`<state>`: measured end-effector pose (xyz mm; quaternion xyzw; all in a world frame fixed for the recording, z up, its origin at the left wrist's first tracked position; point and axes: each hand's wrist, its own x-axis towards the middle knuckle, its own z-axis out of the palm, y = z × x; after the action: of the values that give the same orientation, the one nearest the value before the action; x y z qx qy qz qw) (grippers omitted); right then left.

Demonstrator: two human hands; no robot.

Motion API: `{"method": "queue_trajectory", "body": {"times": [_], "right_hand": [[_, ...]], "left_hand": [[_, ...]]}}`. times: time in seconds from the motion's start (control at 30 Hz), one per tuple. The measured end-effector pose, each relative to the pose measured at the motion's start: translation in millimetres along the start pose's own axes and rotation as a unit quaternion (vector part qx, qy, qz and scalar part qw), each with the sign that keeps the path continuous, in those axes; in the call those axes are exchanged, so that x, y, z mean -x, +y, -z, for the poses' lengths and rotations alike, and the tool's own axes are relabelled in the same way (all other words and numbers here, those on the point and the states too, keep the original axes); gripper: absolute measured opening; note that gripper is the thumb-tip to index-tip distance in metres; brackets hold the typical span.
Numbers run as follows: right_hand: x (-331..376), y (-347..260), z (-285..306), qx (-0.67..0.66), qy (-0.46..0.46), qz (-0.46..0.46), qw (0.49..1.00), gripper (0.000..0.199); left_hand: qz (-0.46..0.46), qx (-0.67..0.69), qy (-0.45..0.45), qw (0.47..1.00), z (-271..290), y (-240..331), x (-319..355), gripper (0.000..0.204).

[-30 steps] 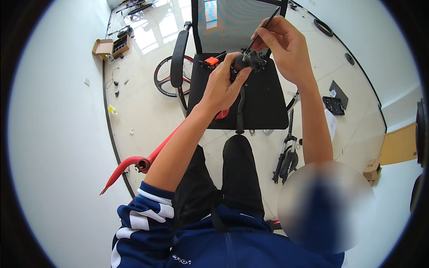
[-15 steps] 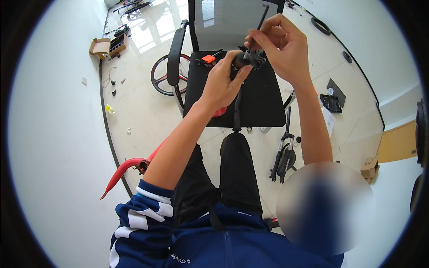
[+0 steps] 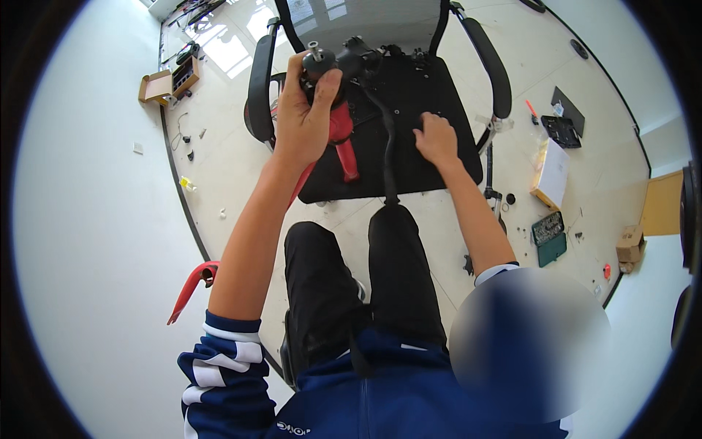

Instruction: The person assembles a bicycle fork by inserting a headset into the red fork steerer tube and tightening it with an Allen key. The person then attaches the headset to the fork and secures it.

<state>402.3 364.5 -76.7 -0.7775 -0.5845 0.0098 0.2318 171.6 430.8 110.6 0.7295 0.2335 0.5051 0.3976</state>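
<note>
Since a moment ago, the right hand point(image 3: 436, 137) has dropped open onto the black chair seat point(image 3: 431, 95). Left hand point(image 3: 303, 117) grips a black mechanism point(image 3: 340, 62). Parts and boxes litter the pale tiled floor point(image 3: 227, 161).

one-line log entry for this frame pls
left hand: holds black part raised | right hand: flat on chair seat, nothing held | red tool: on seat | floor: green case

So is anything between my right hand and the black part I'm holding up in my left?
Nothing visible. The right hand rests on the black chair seat, and the space up to the black mechanism gripped by the left hand looks open; only its hanging black strap passes nearby.
</note>
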Motion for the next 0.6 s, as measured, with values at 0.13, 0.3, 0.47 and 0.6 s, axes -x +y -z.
{"method": "queue_trajectory", "body": {"times": [0.13,0.3,0.47,0.6], "right_hand": [[-40.5,-44.7,-40.2,0.087,-0.053,0.246,0.964,0.012],[-52.7,-69.7,-85.2,0.081,-0.105,0.212,0.968,0.014],[-63.9,-60.3,-66.0,-0.116,0.044,0.162,0.979,0.010],[-114.1,-52.4,72.5,-0.455,0.162,-0.064,0.873,0.007]], "left_hand": [[0.019,-0.019,-0.003,1.000,-16.2,0.6,-19.0,0.023],[0.042,-0.016,-0.048,0.998,-28.7,5.8,-21.3,0.026],[0.033,-0.037,-0.059,0.997,-24.6,8.9,-23.2,0.027],[0.012,-0.036,-0.051,0.998,-29.6,11.6,-19.7,0.028]]}}
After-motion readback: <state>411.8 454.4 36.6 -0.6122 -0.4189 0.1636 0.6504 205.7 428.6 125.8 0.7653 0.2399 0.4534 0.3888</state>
